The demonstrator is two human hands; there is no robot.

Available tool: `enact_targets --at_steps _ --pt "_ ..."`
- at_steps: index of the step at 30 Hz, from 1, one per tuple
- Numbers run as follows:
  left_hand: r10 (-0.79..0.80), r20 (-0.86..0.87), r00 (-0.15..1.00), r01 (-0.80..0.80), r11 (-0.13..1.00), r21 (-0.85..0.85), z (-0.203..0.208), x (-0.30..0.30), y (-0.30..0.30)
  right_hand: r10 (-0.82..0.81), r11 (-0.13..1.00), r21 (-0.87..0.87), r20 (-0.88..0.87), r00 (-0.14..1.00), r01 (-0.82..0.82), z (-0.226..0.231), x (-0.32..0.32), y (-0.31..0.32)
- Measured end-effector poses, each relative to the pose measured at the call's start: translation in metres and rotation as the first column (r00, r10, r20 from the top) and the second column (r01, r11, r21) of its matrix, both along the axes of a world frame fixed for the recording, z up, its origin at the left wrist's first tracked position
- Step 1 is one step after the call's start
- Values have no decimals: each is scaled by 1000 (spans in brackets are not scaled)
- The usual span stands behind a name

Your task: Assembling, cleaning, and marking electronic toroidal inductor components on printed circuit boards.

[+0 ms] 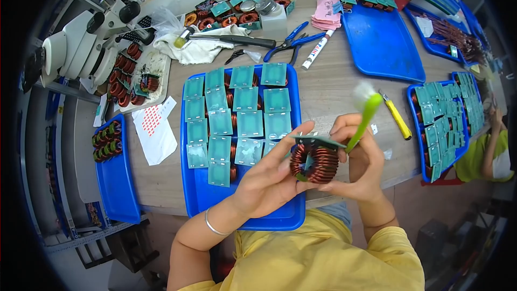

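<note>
A copper-wound toroidal coil (324,165) on a small green circuit board (315,141) is held up over the near right part of a blue tray (210,196). My left hand (266,188) is closed on it, fingers at the board's left edge and thumb low by the winding. My right hand (368,167) pinches a bright green-handled brush (368,116), its white tuft pointing up and away from the coil. Fingers of that hand also reach the coil's right side. Under the hands, the tray carries rows of similar boards (249,124), green side up, coils showing beneath.
Pliers (291,46), a dark-handled hammer (237,39) and a paint marker (318,49) lie beyond the tray. A yellow utility knife (397,117) is at right. Other blue trays (385,48) stand both sides. A microscope (81,43) occupies the far left. Another person (487,153) sits at far right.
</note>
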State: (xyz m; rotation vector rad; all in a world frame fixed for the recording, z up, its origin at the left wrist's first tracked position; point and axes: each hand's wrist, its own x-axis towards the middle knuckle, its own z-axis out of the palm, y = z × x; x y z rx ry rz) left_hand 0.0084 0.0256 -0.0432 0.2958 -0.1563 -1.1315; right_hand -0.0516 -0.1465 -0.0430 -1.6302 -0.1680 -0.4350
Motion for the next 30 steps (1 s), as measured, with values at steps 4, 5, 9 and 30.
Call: enact_targets --at_steps 4,5,9,30 --pt "-1 130 992 -13 994 112 -6 -5 2 13 998 -65 -1 1000 -13 0 -1 3" --pt "4 149 989 -30 985 172 -6 -5 2 15 998 -63 -3 1000 -15 0 -1 3" --pt "23 219 976 -60 985 163 -4 -5 5 33 999 -11 12 999 -33 -1 -3 -1" --pt "149 589 794 -300 939 166 2 -4 8 -21 999 -42 31 999 22 9 -2 2"
